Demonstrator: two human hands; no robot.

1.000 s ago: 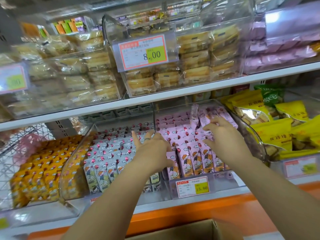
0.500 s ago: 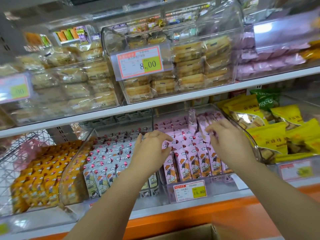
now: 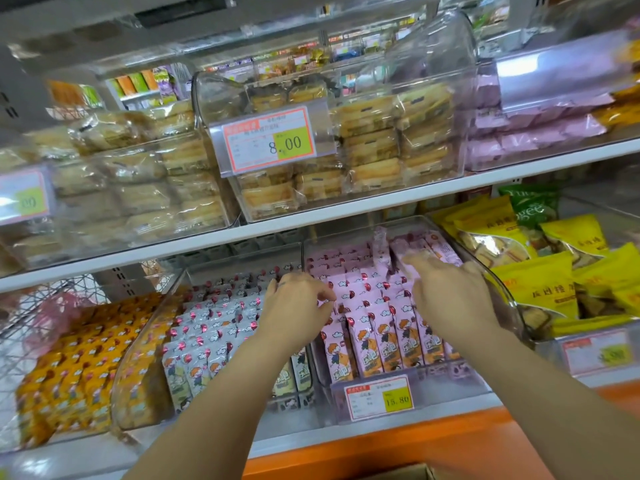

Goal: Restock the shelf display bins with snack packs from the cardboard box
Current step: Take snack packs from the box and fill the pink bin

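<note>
A head-worn view of a shop shelf. Just right of centre, a clear plastic display bin stands on the lower shelf. It is packed with small pink foil snack packs printed with a cartoon child, standing upright in tight rows. The person's left hand hovers at the bin's 9 o'clock edge, fingers curled down onto the pack tops. Whether it pinches a pack cannot be told. The right hand reaches toward the bin's 1 o'clock corner. Its blurred fingers lie fairly straight on a few loosely leaning packs and grip nothing. The flap of a brown cardboard box shows at 6 o'clock in the view. A matching bin of white packs sits at 9 o'clock and yellow snack bags at 3 o'clock. The pink packs look light, soft-sided and slippery, with contents that would probably crush. They are best pinched by the crimped top seam or held lightly across the flat faces.
</note>
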